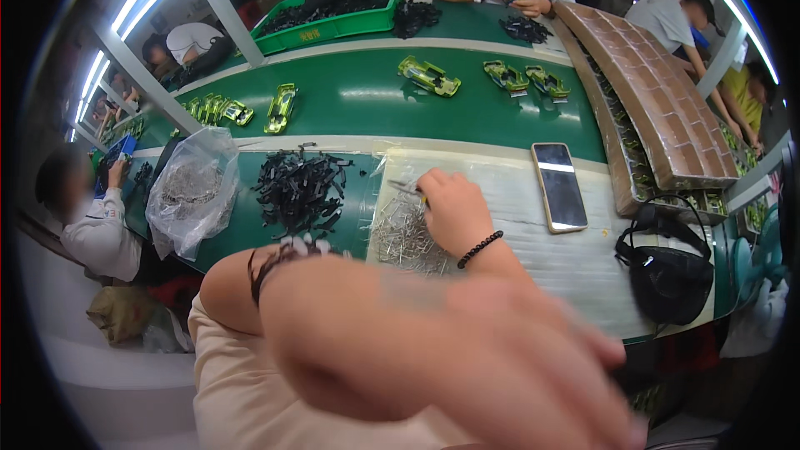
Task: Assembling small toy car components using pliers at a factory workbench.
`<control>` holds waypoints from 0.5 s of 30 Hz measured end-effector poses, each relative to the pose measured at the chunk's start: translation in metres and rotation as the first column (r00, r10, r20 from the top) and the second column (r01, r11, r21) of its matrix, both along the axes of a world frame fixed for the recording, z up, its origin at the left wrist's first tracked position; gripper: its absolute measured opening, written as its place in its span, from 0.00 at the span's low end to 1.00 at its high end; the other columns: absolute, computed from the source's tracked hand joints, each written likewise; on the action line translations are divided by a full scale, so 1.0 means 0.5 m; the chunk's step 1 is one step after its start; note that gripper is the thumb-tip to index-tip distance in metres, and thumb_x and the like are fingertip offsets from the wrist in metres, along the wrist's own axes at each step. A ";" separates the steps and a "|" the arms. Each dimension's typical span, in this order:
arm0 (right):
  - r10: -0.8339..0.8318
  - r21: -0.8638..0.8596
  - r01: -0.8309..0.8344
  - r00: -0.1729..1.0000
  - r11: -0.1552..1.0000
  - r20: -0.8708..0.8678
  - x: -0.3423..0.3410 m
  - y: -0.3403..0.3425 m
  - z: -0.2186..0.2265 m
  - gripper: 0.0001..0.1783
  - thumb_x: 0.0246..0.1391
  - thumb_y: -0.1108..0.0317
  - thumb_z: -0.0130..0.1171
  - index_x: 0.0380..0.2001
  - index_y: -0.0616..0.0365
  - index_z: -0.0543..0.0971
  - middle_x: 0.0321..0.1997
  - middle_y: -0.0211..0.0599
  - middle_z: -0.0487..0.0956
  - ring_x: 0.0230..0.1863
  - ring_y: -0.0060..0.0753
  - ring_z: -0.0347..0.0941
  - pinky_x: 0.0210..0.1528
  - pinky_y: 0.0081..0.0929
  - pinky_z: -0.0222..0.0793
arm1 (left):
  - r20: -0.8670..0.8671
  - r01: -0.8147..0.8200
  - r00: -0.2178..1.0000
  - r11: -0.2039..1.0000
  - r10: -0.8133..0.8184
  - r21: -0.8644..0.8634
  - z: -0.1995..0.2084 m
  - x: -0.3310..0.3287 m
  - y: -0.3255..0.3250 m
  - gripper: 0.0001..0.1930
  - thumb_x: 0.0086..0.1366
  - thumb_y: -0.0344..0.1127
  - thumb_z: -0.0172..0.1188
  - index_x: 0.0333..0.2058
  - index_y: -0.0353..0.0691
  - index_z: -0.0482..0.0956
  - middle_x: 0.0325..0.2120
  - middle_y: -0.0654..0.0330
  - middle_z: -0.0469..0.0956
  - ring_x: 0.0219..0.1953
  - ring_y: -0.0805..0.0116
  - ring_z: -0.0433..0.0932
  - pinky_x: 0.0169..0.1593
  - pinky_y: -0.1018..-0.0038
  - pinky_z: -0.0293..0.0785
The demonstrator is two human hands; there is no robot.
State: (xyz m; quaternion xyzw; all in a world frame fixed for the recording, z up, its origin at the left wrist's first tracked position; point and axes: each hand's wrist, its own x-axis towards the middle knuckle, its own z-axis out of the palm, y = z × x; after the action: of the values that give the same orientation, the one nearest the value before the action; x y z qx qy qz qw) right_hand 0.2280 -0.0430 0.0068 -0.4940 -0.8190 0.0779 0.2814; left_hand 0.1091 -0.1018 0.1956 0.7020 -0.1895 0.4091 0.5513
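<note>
My right hand (454,208), with black beads at its wrist, is closed on what look like small pliers (406,187) with a metal tip and a bit of yellow at the grip. Below the tip lies a heap of thin silver metal pins (404,233) on the pale mat. Across the foreground, close to the camera, stretches my left hand (492,342), blurred, a dark band on its wrist. Its fingers extend toward the lower right, and nothing shows in them. It covers part of my right forearm. A pile of small black plastic parts (300,187) lies left of the pins.
A phone (559,187) and a black bag (671,271) lie right, beside stacked cardboard divider trays (658,92). Green toy car shells (429,77) sit on the green belt (350,100). A clear plastic bag (196,192) stands left. Co-workers sit across and left.
</note>
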 end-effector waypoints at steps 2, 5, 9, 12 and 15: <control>0.012 0.044 -0.008 0.995 0.999 -0.095 0.025 -0.028 0.024 0.10 0.49 0.75 0.53 0.37 0.53 0.74 0.39 0.33 0.76 0.39 0.45 0.72 0.40 0.40 0.71 | -0.133 -0.015 0.991 0.990 -0.004 -0.139 -0.020 -0.005 0.069 0.17 0.70 0.21 0.44 0.56 0.33 0.70 0.46 0.37 0.76 0.48 0.46 0.79 0.53 0.54 0.77; 0.189 -0.053 -0.189 0.982 0.980 -0.005 -0.021 0.014 -0.023 0.14 0.46 0.76 0.56 0.39 0.53 0.75 0.38 0.35 0.78 0.39 0.47 0.73 0.44 0.40 0.72 | -0.607 -0.400 0.716 0.915 0.344 0.046 -0.093 -0.101 0.311 0.21 0.65 0.19 0.48 0.58 0.33 0.68 0.49 0.49 0.77 0.48 0.61 0.80 0.53 0.67 0.76; 0.173 -0.001 -0.173 0.985 0.985 -0.004 -0.017 0.013 -0.033 0.15 0.44 0.78 0.55 0.38 0.52 0.75 0.37 0.34 0.78 0.37 0.46 0.73 0.40 0.42 0.72 | -0.543 -0.632 -0.014 0.413 0.840 0.655 -0.292 -0.234 0.563 0.31 0.57 0.21 0.52 0.61 0.37 0.64 0.55 0.47 0.70 0.58 0.53 0.72 0.60 0.65 0.70; 0.178 0.032 -0.180 0.983 0.983 0.046 -0.020 0.009 -0.028 0.15 0.44 0.77 0.56 0.38 0.52 0.75 0.37 0.32 0.78 0.36 0.46 0.73 0.39 0.42 0.71 | -0.390 -0.543 -0.163 0.248 0.906 0.802 -0.345 -0.247 0.635 0.35 0.55 0.24 0.53 0.64 0.38 0.59 0.62 0.46 0.63 0.61 0.46 0.68 0.61 0.59 0.68; 0.137 0.011 -0.140 0.980 0.990 0.144 -0.003 -0.003 -0.002 0.16 0.44 0.76 0.56 0.39 0.50 0.75 0.37 0.29 0.78 0.37 0.43 0.73 0.38 0.40 0.69 | -0.378 -0.387 -0.372 0.229 0.848 0.893 -0.349 -0.141 0.641 0.40 0.54 0.24 0.55 0.67 0.41 0.54 0.67 0.46 0.55 0.63 0.43 0.64 0.64 0.56 0.65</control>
State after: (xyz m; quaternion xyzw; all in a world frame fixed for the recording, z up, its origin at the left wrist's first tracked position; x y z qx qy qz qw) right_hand 0.2264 -0.0446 0.0060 -0.4369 -0.8703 0.0531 0.2211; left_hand 0.0386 0.2187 0.0211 0.8271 0.5541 0.0926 0.0197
